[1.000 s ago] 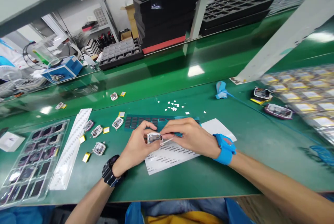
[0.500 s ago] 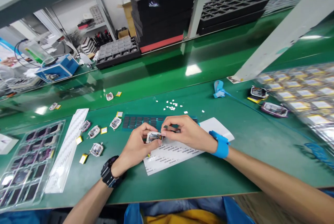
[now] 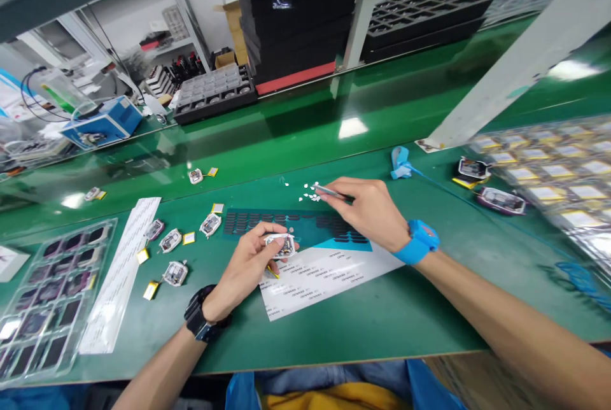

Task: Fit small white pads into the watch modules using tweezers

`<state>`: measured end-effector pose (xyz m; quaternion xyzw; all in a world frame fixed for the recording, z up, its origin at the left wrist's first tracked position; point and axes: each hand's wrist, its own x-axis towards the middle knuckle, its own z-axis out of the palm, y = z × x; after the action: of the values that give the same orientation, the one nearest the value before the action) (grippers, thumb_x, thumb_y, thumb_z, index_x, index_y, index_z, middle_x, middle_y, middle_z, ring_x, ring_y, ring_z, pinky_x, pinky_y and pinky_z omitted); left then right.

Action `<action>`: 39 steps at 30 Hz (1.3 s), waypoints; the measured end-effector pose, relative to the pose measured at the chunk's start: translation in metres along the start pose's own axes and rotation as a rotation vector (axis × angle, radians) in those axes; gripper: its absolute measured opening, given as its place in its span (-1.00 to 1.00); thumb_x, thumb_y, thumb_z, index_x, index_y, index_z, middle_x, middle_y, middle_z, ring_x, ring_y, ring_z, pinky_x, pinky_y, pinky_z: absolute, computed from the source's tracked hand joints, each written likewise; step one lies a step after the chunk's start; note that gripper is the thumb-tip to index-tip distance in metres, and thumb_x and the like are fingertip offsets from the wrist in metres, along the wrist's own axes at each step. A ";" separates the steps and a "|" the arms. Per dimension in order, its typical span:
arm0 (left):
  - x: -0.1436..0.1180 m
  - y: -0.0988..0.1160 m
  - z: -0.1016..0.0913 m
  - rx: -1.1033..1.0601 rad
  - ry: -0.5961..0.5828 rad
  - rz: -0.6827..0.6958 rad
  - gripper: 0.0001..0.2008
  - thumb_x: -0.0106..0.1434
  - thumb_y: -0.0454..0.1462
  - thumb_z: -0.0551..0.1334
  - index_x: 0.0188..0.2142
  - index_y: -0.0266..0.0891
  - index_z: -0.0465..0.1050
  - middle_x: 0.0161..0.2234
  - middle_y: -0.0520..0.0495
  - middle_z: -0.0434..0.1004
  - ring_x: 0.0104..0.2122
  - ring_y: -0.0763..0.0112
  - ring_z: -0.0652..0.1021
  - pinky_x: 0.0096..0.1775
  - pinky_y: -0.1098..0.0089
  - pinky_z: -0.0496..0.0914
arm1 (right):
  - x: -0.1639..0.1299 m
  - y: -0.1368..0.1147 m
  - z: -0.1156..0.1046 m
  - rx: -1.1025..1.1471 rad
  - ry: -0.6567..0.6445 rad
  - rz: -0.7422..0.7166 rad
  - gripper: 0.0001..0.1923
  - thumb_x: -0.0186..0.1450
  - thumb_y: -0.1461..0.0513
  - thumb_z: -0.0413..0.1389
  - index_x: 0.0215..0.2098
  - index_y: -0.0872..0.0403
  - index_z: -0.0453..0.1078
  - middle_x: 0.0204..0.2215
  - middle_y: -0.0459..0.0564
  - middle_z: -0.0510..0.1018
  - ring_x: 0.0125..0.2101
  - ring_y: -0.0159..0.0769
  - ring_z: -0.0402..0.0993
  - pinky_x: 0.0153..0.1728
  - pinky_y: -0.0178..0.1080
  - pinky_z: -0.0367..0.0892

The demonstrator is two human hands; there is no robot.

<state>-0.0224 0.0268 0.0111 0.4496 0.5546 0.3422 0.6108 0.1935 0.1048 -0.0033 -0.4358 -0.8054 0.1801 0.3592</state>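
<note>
My left hand (image 3: 248,263) holds a small white electronic module (image 3: 281,245) just above a white label sheet (image 3: 324,277); a black watch sits on that wrist. My right hand (image 3: 370,209), with a blue wrist strap (image 3: 420,239), grips thin metal tweezers (image 3: 329,193). Their tip points at a scatter of tiny white bits (image 3: 310,191) on the green bench. A teal sheet of dark stickers (image 3: 296,226) lies between both hands.
Several loose modules with yellow batteries (image 3: 176,251) lie left of my hands, beside a white strip (image 3: 121,270) and a clear tray of screens (image 3: 42,295). Another clear tray (image 3: 558,174) sits right. Black trays (image 3: 305,15) stack behind the green belt.
My right hand left the module and reached forward and right with the tweezers to the white bits. The left hand stayed, still holding the module.
</note>
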 end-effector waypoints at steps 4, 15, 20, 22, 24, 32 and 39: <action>0.000 0.000 0.000 -0.019 0.006 -0.006 -0.60 0.15 -0.01 0.31 -0.18 -0.24 0.38 -0.34 -0.12 0.63 -0.44 0.45 0.52 -0.52 0.52 0.35 | -0.008 -0.018 0.007 0.085 -0.002 -0.143 -0.82 0.33 0.30 0.08 -0.35 0.07 0.53 -0.41 -0.03 0.63 -0.41 -0.29 0.53 -0.36 -0.27 0.37; 0.000 -0.001 0.001 -0.100 0.021 -0.043 -0.58 0.10 -0.01 0.35 -0.19 -0.23 0.39 -0.36 -0.10 0.63 -0.33 0.37 0.60 -0.41 0.47 0.45 | 0.004 0.020 -0.008 -0.194 -0.013 0.088 -0.74 0.32 0.29 0.02 -0.30 0.04 0.58 -0.53 -0.06 0.63 -0.53 -0.24 0.51 -0.53 -0.26 0.22; 0.001 -0.003 0.001 -0.170 0.019 -0.066 -0.56 0.07 -0.01 0.38 -0.19 -0.22 0.38 -0.36 -0.07 0.62 -0.30 0.32 0.63 -0.33 0.41 0.48 | 0.004 0.017 -0.009 -0.233 0.014 0.036 -0.75 0.32 0.20 0.07 -0.43 0.02 0.54 -0.59 -0.07 0.57 -0.58 -0.29 0.42 -0.52 -0.25 0.21; 0.001 -0.003 0.002 -0.181 0.019 -0.072 -0.55 0.05 0.00 0.39 -0.19 -0.22 0.38 -0.37 -0.07 0.62 -0.31 0.33 0.63 -0.33 0.41 0.48 | 0.003 0.017 -0.010 -0.226 0.003 0.026 -0.76 0.32 0.22 0.06 -0.42 0.03 0.54 -0.52 -0.04 0.60 -0.56 -0.28 0.44 -0.50 -0.25 0.24; 0.001 -0.003 0.003 -0.190 0.016 -0.079 -0.53 0.04 0.00 0.40 -0.19 -0.23 0.38 -0.38 -0.07 0.62 -0.31 0.33 0.63 -0.33 0.42 0.48 | 0.004 0.019 -0.010 -0.207 -0.020 0.025 -0.75 0.31 0.27 0.02 -0.35 0.03 0.57 -0.46 -0.03 0.64 -0.54 -0.27 0.47 -0.50 -0.25 0.25; 0.000 -0.004 0.005 -0.201 0.010 -0.076 -0.55 0.05 -0.01 0.40 -0.19 -0.22 0.39 -0.38 -0.06 0.62 -0.26 0.29 0.63 -0.29 0.39 0.48 | 0.002 0.006 -0.005 -0.103 0.001 0.002 -0.78 0.32 0.24 0.07 -0.35 0.05 0.57 -0.43 0.00 0.66 -0.48 -0.23 0.53 -0.41 -0.21 0.36; -0.001 -0.004 0.004 -0.232 -0.001 -0.059 -0.59 0.05 -0.05 0.40 -0.20 -0.23 0.43 -0.33 -0.06 0.61 -0.33 0.35 0.61 -0.31 0.40 0.49 | -0.018 -0.027 0.013 0.126 -0.040 -0.358 -0.73 0.35 0.36 0.00 -0.24 0.02 0.54 -0.29 -0.04 0.68 -0.31 -0.32 0.61 -0.28 -0.28 0.51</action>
<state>-0.0186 0.0238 0.0076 0.3597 0.5241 0.3859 0.6686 0.1752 0.0752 -0.0031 -0.2585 -0.8642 0.1723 0.3959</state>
